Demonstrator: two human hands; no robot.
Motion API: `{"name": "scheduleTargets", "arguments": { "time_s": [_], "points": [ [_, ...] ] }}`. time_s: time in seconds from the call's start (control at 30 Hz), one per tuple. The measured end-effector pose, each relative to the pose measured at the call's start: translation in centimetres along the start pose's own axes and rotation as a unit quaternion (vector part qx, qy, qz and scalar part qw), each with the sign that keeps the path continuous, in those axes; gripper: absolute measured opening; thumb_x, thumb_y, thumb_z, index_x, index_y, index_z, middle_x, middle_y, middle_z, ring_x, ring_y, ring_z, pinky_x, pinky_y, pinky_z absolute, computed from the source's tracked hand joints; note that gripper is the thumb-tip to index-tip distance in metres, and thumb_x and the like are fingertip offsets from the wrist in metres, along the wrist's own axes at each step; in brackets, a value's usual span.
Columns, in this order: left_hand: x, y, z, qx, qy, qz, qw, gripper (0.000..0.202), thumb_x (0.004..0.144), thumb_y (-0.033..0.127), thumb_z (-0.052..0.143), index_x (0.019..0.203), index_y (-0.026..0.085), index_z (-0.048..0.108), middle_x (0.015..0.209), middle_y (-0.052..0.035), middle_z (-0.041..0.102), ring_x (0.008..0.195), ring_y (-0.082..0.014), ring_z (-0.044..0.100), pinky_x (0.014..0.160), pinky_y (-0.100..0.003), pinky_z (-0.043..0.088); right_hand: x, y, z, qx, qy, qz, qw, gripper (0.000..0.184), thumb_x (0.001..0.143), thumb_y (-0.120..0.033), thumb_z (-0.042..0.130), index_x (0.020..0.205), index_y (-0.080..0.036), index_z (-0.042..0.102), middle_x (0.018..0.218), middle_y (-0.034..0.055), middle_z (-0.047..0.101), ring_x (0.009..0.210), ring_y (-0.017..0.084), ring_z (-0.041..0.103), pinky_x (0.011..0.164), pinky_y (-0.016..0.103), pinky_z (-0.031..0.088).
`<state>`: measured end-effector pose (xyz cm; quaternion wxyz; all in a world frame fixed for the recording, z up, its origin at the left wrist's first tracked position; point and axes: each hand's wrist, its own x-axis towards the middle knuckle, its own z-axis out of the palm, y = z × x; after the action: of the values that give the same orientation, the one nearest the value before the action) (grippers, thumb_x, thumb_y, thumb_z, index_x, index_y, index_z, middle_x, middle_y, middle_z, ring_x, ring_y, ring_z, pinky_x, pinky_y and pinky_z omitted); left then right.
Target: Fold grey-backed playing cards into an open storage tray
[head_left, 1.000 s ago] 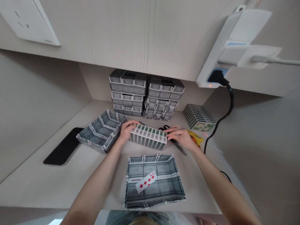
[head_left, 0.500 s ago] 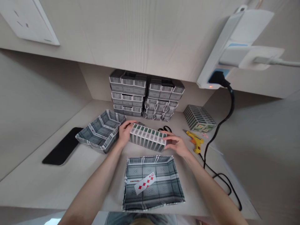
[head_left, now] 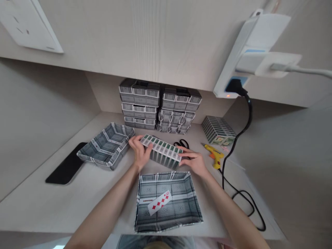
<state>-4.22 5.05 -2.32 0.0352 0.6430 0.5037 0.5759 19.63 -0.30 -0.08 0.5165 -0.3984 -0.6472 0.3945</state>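
Observation:
A row of several green-and-white card packs point(head_left: 161, 150) sits pressed together between my two hands, just above the desk. My left hand point(head_left: 139, 152) grips its left end with fingers curled round. My right hand point(head_left: 193, 161) clasps the right end. Directly in front of me lies an open tray folded from patterned cards point(head_left: 192, 204), with one red diamond playing card point(head_left: 159, 201) lying face up inside it.
A second folded card tray point(head_left: 107, 145) stands left, a black phone point(head_left: 66, 168) beyond it. Two stacks of card boxes point(head_left: 159, 110) stand against the back wall, another block of packs point(head_left: 218, 130) at right. Scissors point(head_left: 182, 143), a yellow glue gun point(head_left: 214, 155) and a black cable point(head_left: 238, 193) lie right.
The row of packs has been drawn toward the near tray and its left end lifted. My right hand slid off the scissors to the row's right end.

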Motion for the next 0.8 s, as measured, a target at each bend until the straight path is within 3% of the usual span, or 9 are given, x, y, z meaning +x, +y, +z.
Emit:
{"name": "scheduleTargets", "arguments": {
  "time_s": [0.1, 0.23, 0.37, 0.47, 0.57, 0.67, 0.8],
  "points": [
    [0.1, -1.1, 0.2, -0.011, -0.047, 0.005, 0.999, 0.047, 0.077, 0.045, 0.048, 0.112, 0.015, 0.038, 0.111, -0.0122, 0.033, 0.114, -0.0260, 0.030, 0.099, -0.048, 0.024, -0.2, -0.1, 0.2, -0.048, 0.000, -0.039, 0.998, 0.027, 0.059, -0.021, 0.074, 0.085, -0.026, 0.071, 0.112, 0.0038, 0.061, 0.105, 0.024, 0.056, 0.093, 0.041, 0.043],
    [0.0, -2.0, 1.4, -0.084, -0.090, -0.097, 0.988, 0.052, 0.083, 0.047, 0.036, 0.126, 0.018, 0.030, 0.122, -0.0142, 0.034, 0.122, -0.0247, 0.028, 0.103, -0.047, 0.020, -0.4, -0.3, 0.5, -0.169, -0.014, -0.156, 0.973, 0.026, 0.067, -0.023, 0.069, 0.093, -0.027, 0.068, 0.107, 0.0048, 0.064, 0.098, 0.022, 0.059, 0.087, 0.040, 0.047],
    [0.0, -2.2, 2.6, -0.199, -0.129, -0.177, 0.955, 0.063, 0.084, 0.050, 0.034, 0.137, 0.029, 0.007, 0.146, -0.0057, 0.010, 0.135, -0.0192, 0.005, 0.110, -0.041, 0.005, 0.0, -0.1, 0.3, -0.291, -0.045, -0.269, 0.917, 0.034, 0.073, -0.027, 0.064, 0.106, -0.026, 0.062, 0.111, 0.0059, 0.061, 0.106, 0.022, 0.054, 0.090, 0.041, 0.045],
    [0.0, -2.0, 2.9, -0.255, -0.149, -0.181, 0.938, 0.073, 0.082, 0.049, 0.042, 0.138, 0.030, -0.001, 0.148, -0.0020, -0.002, 0.135, -0.0179, -0.002, 0.110, -0.039, 0.001, 0.9, 0.2, 0.3, -0.355, -0.109, -0.318, 0.872, 0.043, 0.078, -0.034, 0.057, 0.119, -0.022, 0.053, 0.122, 0.0085, 0.054, 0.117, 0.023, 0.045, 0.096, 0.043, 0.041],
    [-0.2, -1.7, 2.8, -0.252, -0.161, -0.163, 0.940, 0.086, 0.077, 0.045, 0.053, 0.138, 0.028, -0.005, 0.148, -0.0031, -0.008, 0.135, -0.0193, -0.005, 0.110, -0.041, -0.002, 1.8, 0.8, 0.8, -0.376, -0.162, -0.355, 0.841, 0.050, 0.084, -0.040, 0.045, 0.127, -0.015, 0.044, 0.130, 0.0131, 0.045, 0.125, 0.024, 0.035, 0.100, 0.044, 0.036],
    [-0.3, -1.5, 2.8, -0.242, -0.158, -0.163, 0.944, 0.090, 0.075, 0.041, 0.057, 0.138, 0.027, -0.006, 0.147, -0.0033, -0.010, 0.135, -0.0193, -0.006, 0.110, -0.042, -0.003, 2.2, 1.3, 1.5, -0.363, -0.169, -0.381, 0.833, 0.052, 0.087, -0.043, 0.037, 0.126, -0.010, 0.043, 0.129, 0.0158, 0.046, 0.126, 0.024, 0.033, 0.100, 0.045, 0.037],
    [-0.2, -1.6, 2.9, -0.250, -0.154, -0.177, 0.939, 0.090, 0.074, 0.041, 0.057, 0.139, 0.026, -0.004, 0.148, -0.0047, -0.005, 0.135, -0.0203, -0.001, 0.110, -0.041, 0.000, 2.2, 1.7, 1.7, -0.368, -0.149, -0.395, 0.828, 0.047, 0.088, -0.041, 0.035, 0.125, -0.013, 0.046, 0.127, 0.0129, 0.048, 0.124, 0.022, 0.037, 0.099, 0.044, 0.038]
  ]
}}
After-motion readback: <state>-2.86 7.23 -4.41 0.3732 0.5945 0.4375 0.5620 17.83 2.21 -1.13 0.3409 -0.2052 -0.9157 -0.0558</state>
